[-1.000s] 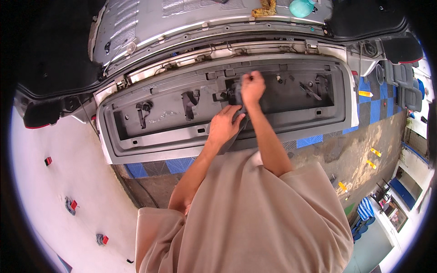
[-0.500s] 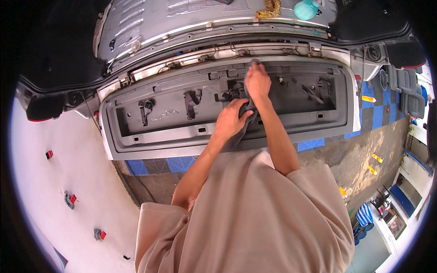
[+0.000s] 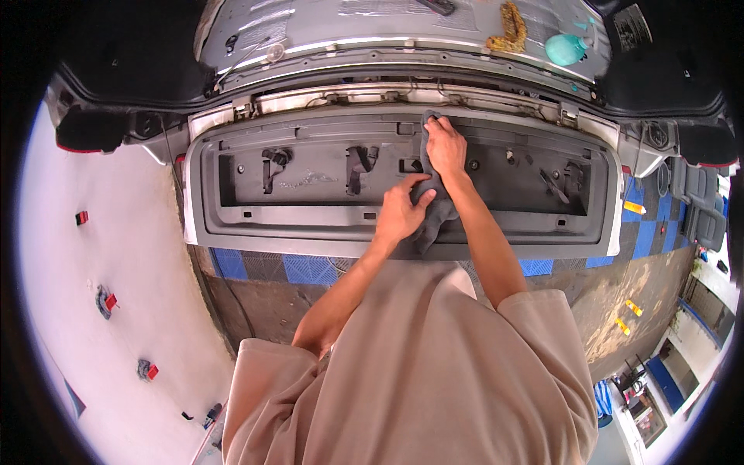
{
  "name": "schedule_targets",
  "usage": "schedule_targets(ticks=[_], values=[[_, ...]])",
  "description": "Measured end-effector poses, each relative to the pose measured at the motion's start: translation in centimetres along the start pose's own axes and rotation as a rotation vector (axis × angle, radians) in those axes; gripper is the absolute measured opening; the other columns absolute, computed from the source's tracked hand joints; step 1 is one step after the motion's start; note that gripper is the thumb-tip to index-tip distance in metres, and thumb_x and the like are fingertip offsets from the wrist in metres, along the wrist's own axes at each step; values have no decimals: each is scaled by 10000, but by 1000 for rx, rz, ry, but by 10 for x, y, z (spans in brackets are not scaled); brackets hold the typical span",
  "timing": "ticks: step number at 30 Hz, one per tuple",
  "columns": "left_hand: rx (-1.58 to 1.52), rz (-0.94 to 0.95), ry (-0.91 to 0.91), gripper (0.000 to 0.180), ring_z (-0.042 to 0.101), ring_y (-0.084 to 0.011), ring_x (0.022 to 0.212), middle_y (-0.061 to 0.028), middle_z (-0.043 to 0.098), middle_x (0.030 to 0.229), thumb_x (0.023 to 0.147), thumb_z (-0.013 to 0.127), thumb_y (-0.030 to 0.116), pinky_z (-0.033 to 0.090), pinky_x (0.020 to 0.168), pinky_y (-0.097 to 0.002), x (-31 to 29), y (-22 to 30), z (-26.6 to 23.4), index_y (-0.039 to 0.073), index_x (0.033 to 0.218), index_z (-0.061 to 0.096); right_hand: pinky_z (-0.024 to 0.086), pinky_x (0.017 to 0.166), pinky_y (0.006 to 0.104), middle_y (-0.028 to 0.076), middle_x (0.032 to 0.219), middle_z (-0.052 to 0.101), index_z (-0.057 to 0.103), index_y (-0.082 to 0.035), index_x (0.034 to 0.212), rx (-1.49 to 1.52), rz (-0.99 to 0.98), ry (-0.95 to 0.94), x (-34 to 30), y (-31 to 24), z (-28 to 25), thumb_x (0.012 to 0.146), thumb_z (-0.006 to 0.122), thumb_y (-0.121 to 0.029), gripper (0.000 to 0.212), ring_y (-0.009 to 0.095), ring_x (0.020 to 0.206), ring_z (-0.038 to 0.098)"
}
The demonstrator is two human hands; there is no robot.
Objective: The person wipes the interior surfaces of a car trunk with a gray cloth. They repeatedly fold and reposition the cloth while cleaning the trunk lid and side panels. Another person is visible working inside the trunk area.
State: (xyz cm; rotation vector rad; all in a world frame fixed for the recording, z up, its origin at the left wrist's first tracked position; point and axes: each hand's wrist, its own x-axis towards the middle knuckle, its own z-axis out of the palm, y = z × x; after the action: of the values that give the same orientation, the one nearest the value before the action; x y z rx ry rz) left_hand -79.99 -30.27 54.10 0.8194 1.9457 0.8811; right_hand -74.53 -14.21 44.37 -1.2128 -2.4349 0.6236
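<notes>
A dark grey cloth [image 3: 439, 214] runs bunched from the far rim of an opened vehicle tailgate [image 3: 302, 243] down to its near side. My right hand [image 3: 447, 147] grips the cloth's upper part, close to the far rim. Lower and to the left, my left hand [image 3: 401, 208] has thumb and fingers closed on the cloth's middle. Under the hands lies the tailgate's grey recessed inner panel. A black strap [image 3: 359, 169] and another dark strap [image 3: 273, 167] lie in the recess left of the hands. The cloth covers part of the recess's middle.
Beyond the tailgate, the vehicle's silver-lined floor [image 3: 333, 35] holds a teal spray bottle [image 3: 566, 49] and a yellow-brown crumpled item [image 3: 510, 29]. Blue and black floor tiles [image 3: 310, 269] show below. Grey seats [image 3: 700, 205] stand at right; a white wall [image 3: 147, 294] is at left.
The view has shifted, moving the tailgate right in the picture. Both hands still hold the cloth; against the panel they sit slightly further left, and the cloth now covers a middle strap seen earlier.
</notes>
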Motion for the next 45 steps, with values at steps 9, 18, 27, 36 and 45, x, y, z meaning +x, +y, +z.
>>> schedule_targets(ticks=[9,18,27,36,45], values=[[-303,-166,159,404,621,-186,1055,-116,700,1149,957,744,264,490,953,-335,-6,-62,-61,3,1246,638,578,795,467,105,1056,691,690,-66,981,-36,-134,-33,18,-86,49,910,625,-125,113,340,931,718],[-390,-133,49,387,608,-206,1027,-131,673,1116,951,754,235,488,918,-326,-20,-69,-84,2,1224,611,588,697,496,217,994,649,676,0,940,-181,212,48,-7,-113,62,994,582,-195,223,401,812,716],[-531,-260,207,380,608,-138,926,-94,662,1084,938,768,206,508,804,-289,-31,-118,-202,-16,1214,631,605,713,479,227,1023,666,677,20,974,-65,277,-26,4,-244,144,906,603,-132,182,389,805,729],[-359,-110,-55,477,617,-217,1078,-147,683,1141,905,806,293,496,941,-341,-21,-103,-160,5,1241,630,608,732,520,201,991,727,726,-43,958,-326,419,-56,0,-167,90,965,554,-188,225,400,825,750],[-467,-105,-63,448,567,-202,1163,-111,652,1222,944,768,240,447,1026,-332,-34,-124,-161,20,1293,595,594,715,540,193,939,712,732,-62,913,-202,407,70,3,-183,114,888,642,-211,175,413,792,731]])
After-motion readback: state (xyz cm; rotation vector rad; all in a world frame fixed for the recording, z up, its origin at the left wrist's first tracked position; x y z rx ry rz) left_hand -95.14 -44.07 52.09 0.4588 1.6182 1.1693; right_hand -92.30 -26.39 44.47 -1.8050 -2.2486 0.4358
